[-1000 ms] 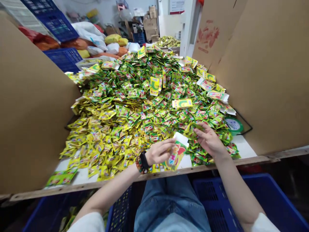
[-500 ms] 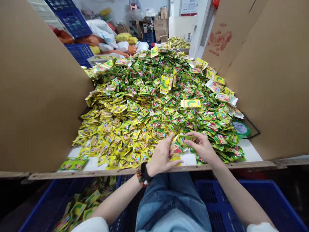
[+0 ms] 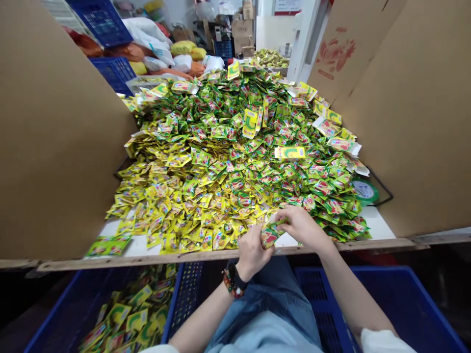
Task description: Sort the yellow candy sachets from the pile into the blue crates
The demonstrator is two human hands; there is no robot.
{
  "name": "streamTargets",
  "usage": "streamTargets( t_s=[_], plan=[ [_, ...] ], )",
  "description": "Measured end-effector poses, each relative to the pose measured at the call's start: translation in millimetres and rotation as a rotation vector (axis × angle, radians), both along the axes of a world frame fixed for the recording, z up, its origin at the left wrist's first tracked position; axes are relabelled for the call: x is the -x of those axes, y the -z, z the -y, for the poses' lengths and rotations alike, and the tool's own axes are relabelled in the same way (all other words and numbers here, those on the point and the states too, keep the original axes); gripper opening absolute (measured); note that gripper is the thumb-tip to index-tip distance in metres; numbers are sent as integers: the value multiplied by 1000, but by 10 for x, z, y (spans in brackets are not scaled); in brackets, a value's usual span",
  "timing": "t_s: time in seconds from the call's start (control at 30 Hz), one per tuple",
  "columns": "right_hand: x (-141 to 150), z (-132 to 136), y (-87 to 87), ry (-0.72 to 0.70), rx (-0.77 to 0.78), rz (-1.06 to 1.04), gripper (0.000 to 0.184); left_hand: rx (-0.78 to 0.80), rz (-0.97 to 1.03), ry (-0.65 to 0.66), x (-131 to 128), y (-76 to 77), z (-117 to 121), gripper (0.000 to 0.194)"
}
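Both hands are at the front edge of the table, near the middle. The left hand (image 3: pixel 252 252) is closed around a sachet strip (image 3: pixel 270 234), and the right hand (image 3: pixel 303 226) grips its upper end, fingers curled over. Both are grasping, almost touching each other. It looks like joined sachets, but the hands cover most of it, so count unclear. Beaded bracelet (image 3: pixel 228 284) and black wristband (image 3: pixel 235 275) on left wrist.

Surface: white tabletop (image 3: pixel 379 223), wooden front edge (image 3: pixel 221 256). A wide heap of yellow-green sachets (image 3: pixel 235 162) covers most of it, from just behind the hands to the far end. Flat yellow cartons (image 3: pixel 290 153) lie on top. Green-and-white tape roll (image 3: pixel 364 191) near the right panel. Cardboard panels (image 3: pixel 55 132) (image 3: pixel 412 113) stand along the left and right edges, angled outward.

Below the front edge: left blue crate (image 3: pixel 184 294) holds loose sachets (image 3: pixel 128 309); right blue crate (image 3: pixel 368 304) sits beside it, jeans between them.

Room, past the far edge: blue stacking crates (image 3: pixel 103 19), stuffed sacks (image 3: pixel 158 49), stacked cardboard boxes (image 3: pixel 243 24), a tray of sachets (image 3: pixel 270 59).
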State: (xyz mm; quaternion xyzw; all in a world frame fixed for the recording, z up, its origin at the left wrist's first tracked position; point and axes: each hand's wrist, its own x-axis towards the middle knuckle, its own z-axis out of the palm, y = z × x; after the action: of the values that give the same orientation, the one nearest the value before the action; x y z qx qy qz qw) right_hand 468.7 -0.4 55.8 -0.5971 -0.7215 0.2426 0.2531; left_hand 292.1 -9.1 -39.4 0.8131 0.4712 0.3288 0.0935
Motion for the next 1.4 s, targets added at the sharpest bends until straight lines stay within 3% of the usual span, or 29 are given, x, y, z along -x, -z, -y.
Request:
streamTargets(
  t_s=[0.13, 0.3, 0.37, 0.5, 0.6, 0.7, 0.77, 0.83, 0.9, 1.07, 1.17, 1.27, 1.4],
  plan=[
    [148, 37, 61, 57, -68, 175, 24, -31, -6, 13, -9, 71, 35, 53],
    [308, 132, 293, 163, -396, -130, 5, 81, 153, -28, 11, 71, 82, 60],
    [361, 205, 424, 151, -430, -202, 15, 73, 183, -33, 23, 92, 100, 62],
    [426, 355, 607, 48, -300, -402, 24, 60, 210, -10, 47, 161, 108, 65],
    [448, 379, 659, 185, -198, -733, 34, -13, 245, 6, 51, 214, 89, 62],
    [474, 335, 677, 217, 76, -1071, 57, -86, 260, 34, 46, 259, 72, 48],
    [492, 318, 677, 124, 237, -1145, 53, -56, 254, 45, 46, 270, 73, 51],
    [510, 332, 671, 61, 226, -1103, 45, 25, 228, 33, 45, 259, 86, 62],
    [530, 359, 669, 71, 107, -1002, 37, 101, 178, 10, 40, 230, 101, 66],
    [585, 340, 705, 242, 36, -926, 30, 122, 133, 10, 22, 158, 110, 54],
    [592, 307, 739, 252, 15, -900, 29, 115, 145, 5, 33, 167, 109, 54],
    [592, 346, 777, 163, -85, -800, 28, 131, 168, 1, 24, 225, 109, 49],
    [559, 469, 807, -63, -171, -625, 41, 110, 234, 39, -7, 271, 103, 52]
  ],
)
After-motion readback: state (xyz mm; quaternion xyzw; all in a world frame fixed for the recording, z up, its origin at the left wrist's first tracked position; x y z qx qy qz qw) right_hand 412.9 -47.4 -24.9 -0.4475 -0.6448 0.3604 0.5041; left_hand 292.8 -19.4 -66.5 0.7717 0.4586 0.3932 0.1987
